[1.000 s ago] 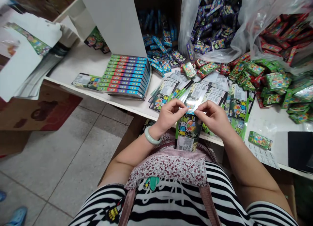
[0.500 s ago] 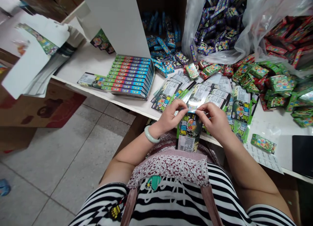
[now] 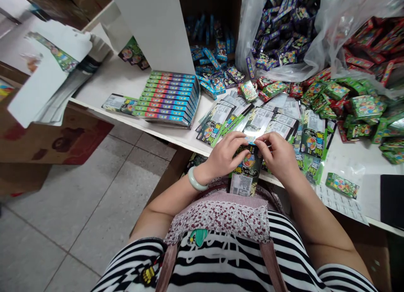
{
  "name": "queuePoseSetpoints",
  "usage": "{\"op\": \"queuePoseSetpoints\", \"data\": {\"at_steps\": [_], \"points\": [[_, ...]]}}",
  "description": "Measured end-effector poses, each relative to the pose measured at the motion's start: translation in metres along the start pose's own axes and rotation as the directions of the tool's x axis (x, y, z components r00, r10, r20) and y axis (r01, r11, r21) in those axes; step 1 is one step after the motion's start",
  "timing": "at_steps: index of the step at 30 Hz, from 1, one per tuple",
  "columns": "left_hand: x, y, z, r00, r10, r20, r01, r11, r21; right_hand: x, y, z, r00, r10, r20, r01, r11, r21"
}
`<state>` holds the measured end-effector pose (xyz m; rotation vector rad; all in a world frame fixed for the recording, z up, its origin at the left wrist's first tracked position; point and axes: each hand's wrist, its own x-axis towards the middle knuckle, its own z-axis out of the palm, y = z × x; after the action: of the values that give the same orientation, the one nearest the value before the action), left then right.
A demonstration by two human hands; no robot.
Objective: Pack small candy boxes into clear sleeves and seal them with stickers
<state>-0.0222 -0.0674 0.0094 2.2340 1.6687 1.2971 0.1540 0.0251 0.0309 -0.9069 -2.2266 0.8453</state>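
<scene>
A black printed packet [image 3: 243, 183] with coloured lettering hangs over the table's front edge, against the apron at my waist. My right hand [image 3: 275, 154] pinches its top edge between thumb and fingertips. Across the packet's upper left lies my left hand [image 3: 227, 156], its thumb and fingers bent and apart, the fingertips touching the packet near the top. Behind both hands, more flat printed packets [image 3: 217, 117] are spread in an overlapping pile, some in clear plastic.
To the left, a display box [image 3: 167, 100] with its white lid raised holds rows of small coloured boxes. Plastic bags hold purple boxes [image 3: 280, 35] and red boxes [image 3: 372, 43]. Green boxes [image 3: 362, 107] lie heaped on the right. One green box [image 3: 342, 184] rests on a label sheet [image 3: 339, 204].
My left hand has slid right and its thumb has moved down off the top edge onto the packet's front. The right hand stays at the top edge.
</scene>
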Motion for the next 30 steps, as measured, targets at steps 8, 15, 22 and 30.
{"op": "queuePoseSetpoints", "data": {"at_steps": [8, 15, 22, 30], "points": [[0.003, 0.0, 0.002, 0.999, 0.041, -0.028, -0.04, 0.999, 0.024, 0.002, 0.003, -0.001, 0.999, 0.035, 0.015, -0.035, 0.999, 0.026], [0.003, 0.001, 0.002, 1.0, -0.008, -0.01, 0.008, 1.0, 0.007, 0.003, 0.006, 0.0, 0.999, 0.046, 0.009, -0.046, 0.999, 0.025], [0.004, 0.001, 0.003, 1.0, -0.01, -0.006, 0.01, 1.0, 0.028, 0.005, 0.008, 0.0, 0.997, 0.076, 0.013, -0.077, 0.996, 0.047], [0.006, 0.0, 0.004, 0.999, -0.027, 0.037, 0.026, 0.999, 0.045, 0.005, 0.012, 0.001, 0.996, 0.091, 0.01, -0.091, 0.994, 0.055]]}}
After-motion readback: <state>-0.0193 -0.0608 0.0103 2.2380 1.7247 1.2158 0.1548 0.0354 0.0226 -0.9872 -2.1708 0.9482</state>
